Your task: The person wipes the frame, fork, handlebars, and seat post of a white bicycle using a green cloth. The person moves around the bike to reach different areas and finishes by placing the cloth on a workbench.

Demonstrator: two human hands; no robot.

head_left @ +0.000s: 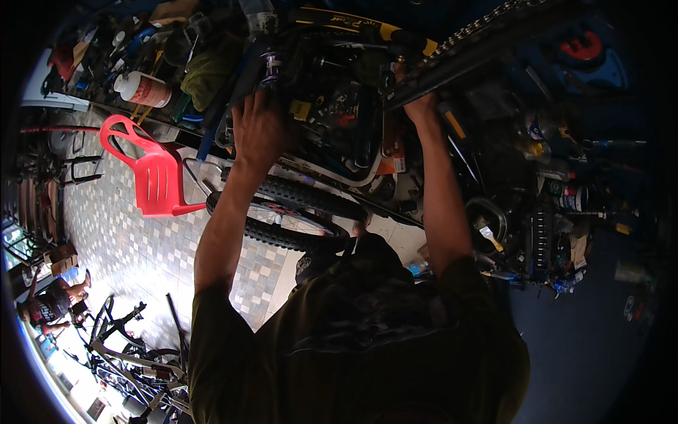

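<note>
The person leans over a raised bicycle frame (339, 25), black with yellow patches, and both arms reach up to it. The left hand (258, 131) lies flat, fingers spread and loosely curled, against the purple-and-silver part (270, 67) at the near-left end of the frame; it presses more than grips, and what its fingertips close on is hidden. The right hand (418, 106) is wrapped around the dark stay just under the chain (487, 25), which runs up and to the right from the frame; its fingers are curled shut on the tube, though the thumb cannot be seen. A knobby tyre (304, 205) sits below the frame, and a red plastic chair (152, 173) stands to the frame's lower left on the tiled floor (127, 233). To do this well, the right hand probably needs to steady the frame while the left works, with fingers kept off the chain and the body close so the frame does not swing.
</note>
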